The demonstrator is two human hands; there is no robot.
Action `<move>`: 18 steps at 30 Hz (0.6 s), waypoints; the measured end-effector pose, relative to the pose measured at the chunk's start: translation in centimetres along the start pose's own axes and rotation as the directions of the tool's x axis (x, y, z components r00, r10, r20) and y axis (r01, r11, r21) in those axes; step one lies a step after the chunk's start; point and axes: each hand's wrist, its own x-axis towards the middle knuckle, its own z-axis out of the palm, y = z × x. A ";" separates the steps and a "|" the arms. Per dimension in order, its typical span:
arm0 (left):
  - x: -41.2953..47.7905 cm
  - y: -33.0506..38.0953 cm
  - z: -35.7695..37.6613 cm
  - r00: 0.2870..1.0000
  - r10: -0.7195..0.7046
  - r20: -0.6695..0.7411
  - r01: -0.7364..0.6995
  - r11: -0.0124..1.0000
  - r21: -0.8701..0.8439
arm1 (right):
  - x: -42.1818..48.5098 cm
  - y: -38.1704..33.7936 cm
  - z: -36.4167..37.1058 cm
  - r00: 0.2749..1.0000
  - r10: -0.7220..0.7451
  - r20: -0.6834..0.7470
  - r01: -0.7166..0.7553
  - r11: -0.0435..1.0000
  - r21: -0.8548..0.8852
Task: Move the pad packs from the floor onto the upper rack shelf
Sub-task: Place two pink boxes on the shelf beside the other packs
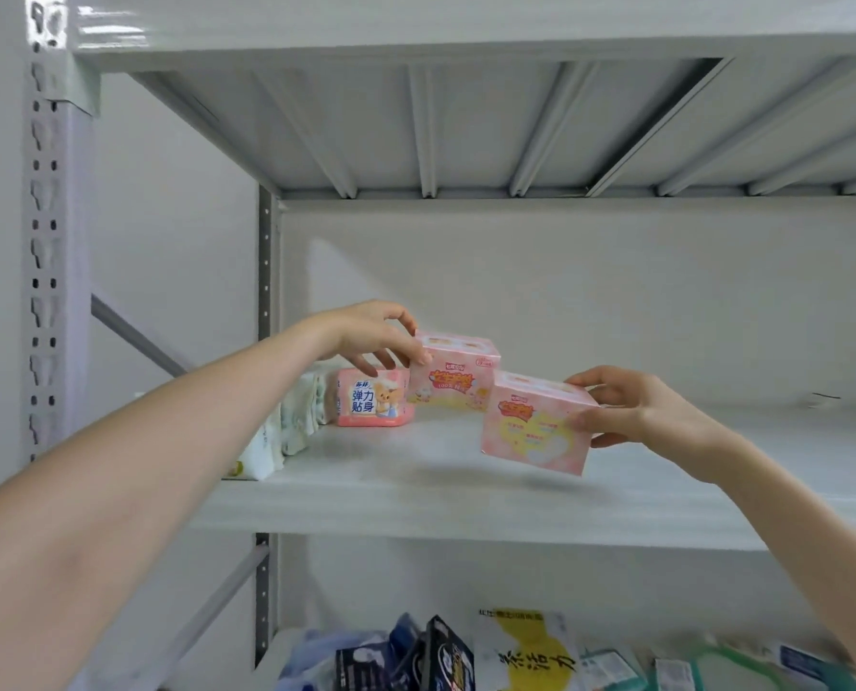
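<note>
The person's left hand (366,336) is reaching in over the shelf and pinching the top left corner of a pink pad pack (453,374) between thumb and curled fingers. That pack is standing upright, its lower edge down at the shelf surface, though I cannot tell whether it is fully resting there. The right hand (630,406) is gripping a second pink pad pack (535,426) by its right end, thumb on the near face and fingers wrapped behind. This one is hanging tilted in the air just above the upper rack shelf (416,491), close beside the first pack.

Just left of the first pack, a pink pack with a blue label (371,399) is sitting on the same shelf, and white packs (286,426) are lining the shelf's left edge. The perforated rack upright (44,241) is standing at far left. On the lower shelf (286,645), dark blue packs (436,655) and a yellow and white pack (525,650) are lying together.
</note>
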 end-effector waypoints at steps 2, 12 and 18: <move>2.6 -0.5 0.2 1.000 -0.006 0.016 0.006 1.000 0.012 | 1.9 0.6 0.0 1.000 0.020 0.011 -0.020 1.000 -0.020; 13.1 -3.4 1.2 0.999 -0.038 0.032 0.033 0.988 0.148 | 12.5 3.1 0.0 0.984 0.123 0.125 -0.102 0.981 -0.164; 16.5 -4.6 1.6 0.993 -0.081 0.085 0.064 0.979 0.192 | 17.1 4.0 0.6 0.957 0.200 0.208 -0.148 0.959 -0.240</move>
